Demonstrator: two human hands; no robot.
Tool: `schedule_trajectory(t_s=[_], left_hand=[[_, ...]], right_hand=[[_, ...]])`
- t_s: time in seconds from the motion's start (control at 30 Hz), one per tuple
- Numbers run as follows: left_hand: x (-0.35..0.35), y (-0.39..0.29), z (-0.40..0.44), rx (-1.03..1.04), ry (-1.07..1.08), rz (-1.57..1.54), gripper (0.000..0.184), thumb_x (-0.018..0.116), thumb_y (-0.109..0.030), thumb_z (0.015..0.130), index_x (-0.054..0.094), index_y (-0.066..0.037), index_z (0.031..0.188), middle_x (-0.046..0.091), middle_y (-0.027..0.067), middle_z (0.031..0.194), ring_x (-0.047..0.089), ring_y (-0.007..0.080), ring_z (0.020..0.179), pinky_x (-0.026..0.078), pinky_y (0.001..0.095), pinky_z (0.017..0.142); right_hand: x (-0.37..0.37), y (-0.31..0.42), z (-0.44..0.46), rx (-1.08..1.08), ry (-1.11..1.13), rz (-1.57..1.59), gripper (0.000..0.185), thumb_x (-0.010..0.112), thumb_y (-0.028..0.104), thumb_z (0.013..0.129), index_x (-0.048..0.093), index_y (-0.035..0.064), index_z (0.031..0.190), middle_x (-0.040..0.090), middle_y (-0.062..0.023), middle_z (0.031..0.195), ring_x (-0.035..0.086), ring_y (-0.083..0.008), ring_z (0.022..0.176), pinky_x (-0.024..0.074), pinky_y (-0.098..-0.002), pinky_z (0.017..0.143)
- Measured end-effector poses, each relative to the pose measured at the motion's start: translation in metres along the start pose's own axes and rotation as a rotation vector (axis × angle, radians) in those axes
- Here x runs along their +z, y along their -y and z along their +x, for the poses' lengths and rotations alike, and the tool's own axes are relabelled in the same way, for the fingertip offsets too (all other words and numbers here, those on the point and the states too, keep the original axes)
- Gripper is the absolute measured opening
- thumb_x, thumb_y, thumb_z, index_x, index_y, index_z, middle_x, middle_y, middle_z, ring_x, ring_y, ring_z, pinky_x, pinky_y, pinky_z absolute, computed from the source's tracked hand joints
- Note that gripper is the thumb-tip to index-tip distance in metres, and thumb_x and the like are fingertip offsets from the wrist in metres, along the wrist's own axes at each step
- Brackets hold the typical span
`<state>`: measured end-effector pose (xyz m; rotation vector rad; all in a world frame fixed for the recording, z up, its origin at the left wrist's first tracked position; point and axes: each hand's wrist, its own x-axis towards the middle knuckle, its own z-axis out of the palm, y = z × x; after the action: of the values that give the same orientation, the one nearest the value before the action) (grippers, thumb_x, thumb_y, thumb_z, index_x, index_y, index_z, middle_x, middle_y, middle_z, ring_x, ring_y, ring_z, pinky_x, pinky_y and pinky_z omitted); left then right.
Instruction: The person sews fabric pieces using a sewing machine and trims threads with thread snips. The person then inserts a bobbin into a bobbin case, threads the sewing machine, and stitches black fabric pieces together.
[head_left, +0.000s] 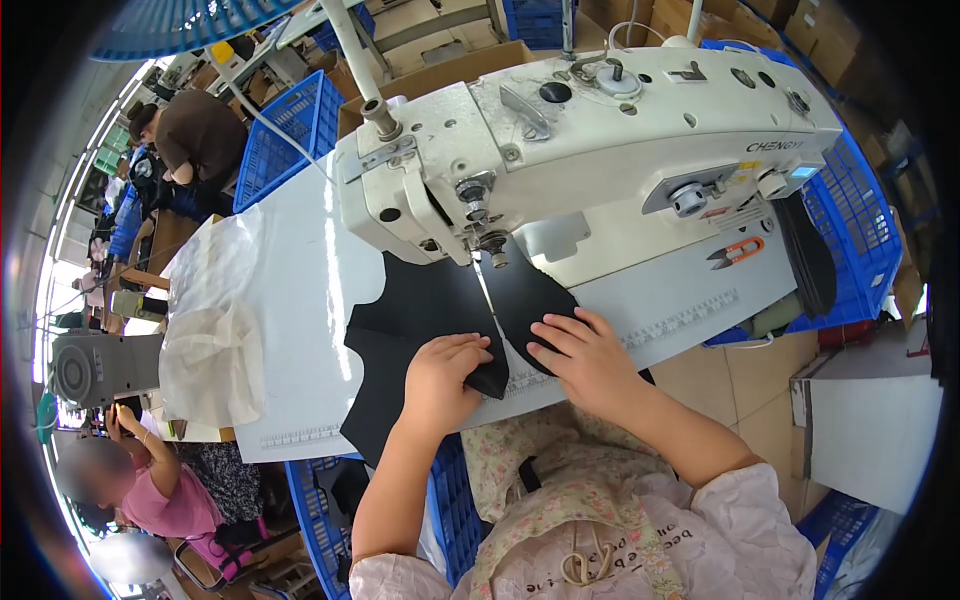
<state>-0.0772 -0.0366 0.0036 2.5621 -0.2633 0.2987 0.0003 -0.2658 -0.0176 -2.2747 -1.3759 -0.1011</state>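
Note:
Black fabric (400, 320) lies on the sewing machine table, its upper part under the needle area of a white sewing machine (590, 150). A narrow gap between two fabric edges runs from the needle down toward me. My left hand (445, 380) is closed on the fabric left of this gap, fingers curled over a folded edge. My right hand (590, 365) grips the fabric to the right of the gap, with its fingertips on top and somewhat apart. The undersides of both hands are hidden.
Orange-handled thread snips (735, 254) lie on the right of the table, near stacked black pieces (805, 255) and a blue crate (860, 220). A ruler strip (680, 318) runs along the front edge. Translucent plastic (210, 350) is at left, where two other people sit.

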Motion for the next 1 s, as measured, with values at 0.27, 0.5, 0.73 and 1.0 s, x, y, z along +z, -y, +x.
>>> schedule_trajectory(t_s=[0.27, 0.5, 0.73, 1.0], left_hand=[[0.000, -0.004, 0.004, -0.028, 0.018, -0.017, 0.026, 0.063, 0.007, 0.059, 0.068, -0.002, 0.083, 0.072, 0.0118, 0.101, 0.066, 0.0289, 0.103, 0.052, 0.0379, 0.089], [0.004, -0.006, 0.006, -0.071, 0.041, 0.018, 0.019, 0.068, 0.002, 0.066, 0.067, -0.002, 0.084, 0.071, 0.0121, 0.102, 0.066, 0.0299, 0.103, 0.050, 0.0374, 0.089], [0.001, -0.006, 0.009, -0.106, 0.061, 0.046, 0.015, 0.067, 0.001, 0.069, 0.065, -0.001, 0.084, 0.070, 0.0121, 0.104, 0.064, 0.0305, 0.106, 0.049, 0.0391, 0.092], [-0.002, 0.000, 0.007, -0.107, 0.029, 0.221, 0.011, 0.061, 0.000, 0.072, 0.062, -0.003, 0.082, 0.070, 0.0110, 0.102, 0.063, 0.0297, 0.108, 0.037, 0.0482, 0.107]], right_hand=[[0.010, -0.005, -0.003, 0.004, -0.054, 0.048, 0.033, 0.056, 0.010, 0.082, 0.067, 0.0072, 0.112, 0.060, -0.0086, 0.128, 0.050, -0.0245, 0.126, 0.0329, -0.0460, 0.108], [0.016, -0.010, -0.010, 0.015, -0.102, 0.112, 0.031, 0.055, 0.011, 0.083, 0.066, 0.0061, 0.112, 0.060, -0.0100, 0.128, 0.049, -0.0251, 0.127, 0.0319, -0.0465, 0.110], [0.020, -0.013, -0.009, 0.012, -0.143, 0.092, 0.030, 0.055, 0.014, 0.084, 0.067, 0.0054, 0.110, 0.060, -0.0112, 0.127, 0.048, -0.0266, 0.128, 0.0282, -0.0538, 0.111], [0.016, -0.019, -0.002, 0.158, -0.147, 0.024, 0.033, 0.062, 0.014, 0.081, 0.068, 0.0101, 0.113, 0.059, -0.0062, 0.130, 0.045, -0.0237, 0.131, 0.0247, -0.0598, 0.110]])
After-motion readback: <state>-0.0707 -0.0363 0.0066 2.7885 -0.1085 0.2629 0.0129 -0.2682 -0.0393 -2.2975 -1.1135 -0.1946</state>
